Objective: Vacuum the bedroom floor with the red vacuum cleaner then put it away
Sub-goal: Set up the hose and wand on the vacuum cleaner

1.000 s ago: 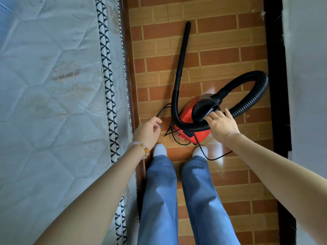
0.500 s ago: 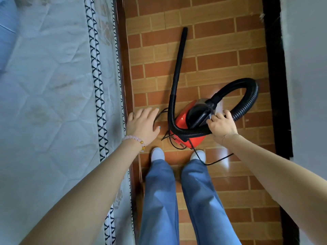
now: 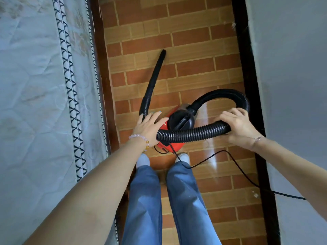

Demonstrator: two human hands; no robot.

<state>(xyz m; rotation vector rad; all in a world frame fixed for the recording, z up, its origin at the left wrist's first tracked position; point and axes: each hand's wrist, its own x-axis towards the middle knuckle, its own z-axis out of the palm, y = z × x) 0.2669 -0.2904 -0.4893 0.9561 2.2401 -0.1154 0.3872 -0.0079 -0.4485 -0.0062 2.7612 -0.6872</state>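
The red vacuum cleaner (image 3: 174, 145) sits on the brick-patterned floor just ahead of my feet, its black top (image 3: 180, 119) facing up. A black ribbed hose (image 3: 191, 132) loops from the top, round to the right and back across the body. My right hand (image 3: 238, 124) grips this hose at the right side of the loop. My left hand (image 3: 149, 127) has straight fingers resting where the hose bends at the vacuum's left side. The black nozzle tube (image 3: 155, 75) lies on the floor, pointing away.
A mattress (image 3: 35, 103) with patterned piping fills the left, on a dark wooden bed frame (image 3: 101, 68). A grey wall (image 3: 292, 85) with black skirting (image 3: 247, 59) closes the right. The black power cord (image 3: 235, 163) trails right along the floor. My legs in blue jeans (image 3: 145, 200) stand below.
My right hand moved from the vacuum's top to the right and took hold of the hose. My left hand shifted right onto the hose bend. The hose loop has been pulled across the body.
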